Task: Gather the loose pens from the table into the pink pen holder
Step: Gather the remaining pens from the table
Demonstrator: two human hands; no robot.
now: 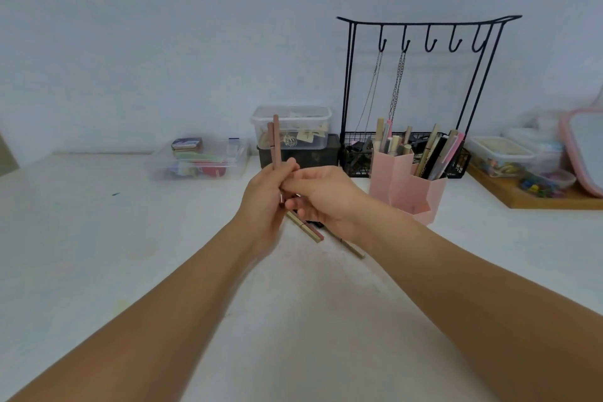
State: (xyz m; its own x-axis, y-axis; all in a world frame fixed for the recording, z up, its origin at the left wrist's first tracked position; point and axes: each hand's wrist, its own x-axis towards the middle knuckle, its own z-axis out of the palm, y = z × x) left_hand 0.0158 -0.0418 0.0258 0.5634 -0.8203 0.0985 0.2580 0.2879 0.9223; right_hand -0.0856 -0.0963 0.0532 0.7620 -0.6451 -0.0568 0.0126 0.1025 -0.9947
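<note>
We are gripping two light, stiff pens mid-shaft in our left hand, left of the pink pen holder; our right hand is pinching them too.

At the centre of the frame the left hand and right hand meet above the surface, the left one holding two pens upright. Loose pens lie on the surface just below the hands. To the right stands the pen holder, with a hook rack behind it. Two stacked containers sit behind the hands, a low box to their left. A wooden tray lies at the right edge.
</note>
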